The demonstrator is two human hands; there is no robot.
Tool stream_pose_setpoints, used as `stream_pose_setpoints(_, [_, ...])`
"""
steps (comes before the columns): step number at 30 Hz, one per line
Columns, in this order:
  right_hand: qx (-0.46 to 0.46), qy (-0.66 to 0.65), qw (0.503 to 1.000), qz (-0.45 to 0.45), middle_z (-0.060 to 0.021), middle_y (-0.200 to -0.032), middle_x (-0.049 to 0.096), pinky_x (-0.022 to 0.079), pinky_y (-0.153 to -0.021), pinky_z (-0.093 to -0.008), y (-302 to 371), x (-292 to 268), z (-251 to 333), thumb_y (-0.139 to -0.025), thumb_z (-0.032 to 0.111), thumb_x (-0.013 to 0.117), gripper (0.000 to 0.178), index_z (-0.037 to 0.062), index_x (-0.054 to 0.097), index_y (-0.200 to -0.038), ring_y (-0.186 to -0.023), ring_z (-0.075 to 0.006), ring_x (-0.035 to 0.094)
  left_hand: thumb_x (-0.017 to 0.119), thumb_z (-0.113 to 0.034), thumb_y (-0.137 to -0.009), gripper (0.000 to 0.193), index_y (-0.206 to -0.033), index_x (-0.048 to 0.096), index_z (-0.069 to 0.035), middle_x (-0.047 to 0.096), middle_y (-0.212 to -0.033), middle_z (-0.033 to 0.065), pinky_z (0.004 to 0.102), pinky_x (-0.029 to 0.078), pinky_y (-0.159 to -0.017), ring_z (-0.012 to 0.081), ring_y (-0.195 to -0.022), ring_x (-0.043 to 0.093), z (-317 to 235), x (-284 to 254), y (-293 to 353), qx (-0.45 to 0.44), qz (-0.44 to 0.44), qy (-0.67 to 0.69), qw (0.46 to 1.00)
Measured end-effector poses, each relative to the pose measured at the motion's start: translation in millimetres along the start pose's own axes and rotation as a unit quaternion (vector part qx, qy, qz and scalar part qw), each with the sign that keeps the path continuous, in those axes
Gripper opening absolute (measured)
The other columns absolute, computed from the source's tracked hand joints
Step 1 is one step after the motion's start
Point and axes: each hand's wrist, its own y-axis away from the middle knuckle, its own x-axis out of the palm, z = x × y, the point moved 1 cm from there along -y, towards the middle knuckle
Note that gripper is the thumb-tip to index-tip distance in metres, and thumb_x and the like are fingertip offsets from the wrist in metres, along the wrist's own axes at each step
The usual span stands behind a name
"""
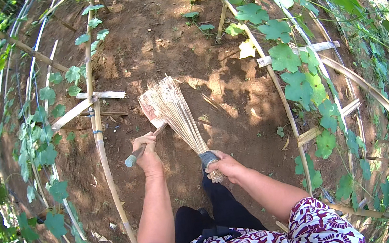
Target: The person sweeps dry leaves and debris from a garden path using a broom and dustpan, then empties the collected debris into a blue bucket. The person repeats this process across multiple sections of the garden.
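My right hand is wrapped round the bound grip of a stick broom. A dark band ties its thin straw-coloured sticks near the top, and the sticks fan out away from me toward the soil. My left hand is closed round the handle of a dustpan with a flat, worn, pinkish head. A pale green end of the handle sticks out to the left of my fist. The broom's spread sticks lie against the dustpan's right side and hide part of it.
Brown soil runs between two rows of climbing plants. A bamboo pole frame stands on the left with a crosspiece. On the right, leafy vines hang over another bamboo frame. Dry bits lie on the ground.
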Motion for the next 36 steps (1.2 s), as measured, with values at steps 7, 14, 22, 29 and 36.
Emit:
stream_pose_setpoints(7, [0.087, 0.001, 0.996, 0.005, -0.0081, -0.089, 0.054, 0.049, -0.057, -0.0288, -26.3, -11.1, 62.4, -0.069, -0.003, 0.061, 0.065, 0.0089, 0.035, -0.127, -0.069, -0.0162, 0.059, 0.049, 0.008, -0.067, 0.009, -0.068, 0.052, -0.001, 0.06, -0.08, 0.0119, 0.0335, 0.044, -0.082, 0.0219, -0.088, 0.058, -11.5, 51.3, -49.8, -0.001, 0.015, 0.017, 1.0])
stream_pose_setpoints(14, [0.002, -0.002, 1.0, 0.0, -0.0085, -0.081, 0.052, 0.049, -0.046, -0.034, -86.8, -8.9, 107.3, -0.07, 0.0, 0.062, 0.055, 0.0056, 0.036, -0.117, -0.056, -0.0175, 0.057, 0.048, 0.007, -0.064, 0.01, -0.068, 0.053, -0.001, 0.06, -0.079, 0.0122, 0.0362, 0.042, -0.087, 0.0251, -0.088, 0.057, 2.2, 92.0, -116.0, 0.033, 0.064, 0.05, 0.996])
stream_pose_setpoints(22, [0.003, -0.003, 1.0, -0.028, -0.0083, -0.08, 0.054, 0.05, -0.046, -0.0339, -170.1, -2.7, 197.9, -0.073, 0.001, 0.06, 0.053, 0.0056, 0.036, -0.121, -0.059, -0.0183, 0.059, 0.052, 0.001, -0.07, 0.004, -0.071, 0.054, -0.002, 0.06, -0.088, 0.0132, 0.0316, 0.046, -0.075, 0.0218, -0.088, 0.056, 21.9, 146.1, -235.5, 0.018, 0.091, 0.007, 0.996])
stream_pose_setpoints(29, [0.015, -0.051, 0.997, -0.053, -0.0107, -0.085, 0.055, 0.051, -0.047, -0.0345, -228.9, 27.5, 297.6, -0.07, 0.002, 0.062, 0.065, 0.0056, 0.032, -0.128, -0.059, -0.0204, 0.06, 0.056, -0.006, -0.079, 0.005, -0.075, 0.053, -0.008, 0.056, -0.085, 0.0044, 0.028, 0.046, -0.074, 0.0148, -0.085, 0.055, 4.9, 197.4, -353.1, 0.013, 0.196, 0.048, 0.979])
stream_pose_setpoints(36, [-0.005, -0.138, 0.99, -0.01, -0.009, -0.084, 0.053, 0.052, -0.049, -0.0327, -260.2, 50.0, 381.9, -0.073, 0.001, 0.059, 0.063, 0.0039, 0.031, -0.129, -0.058, -0.0183, 0.059, 0.051, 0.0, -0.074, 0.005, -0.074, 0.052, -0.005, 0.055, -0.085, 0.0058, 0.0283, 0.045, -0.072, 0.0147, -0.086, 0.053, -10.8, 222.0, -426.3, 0.039, 0.222, -0.002, 0.974])
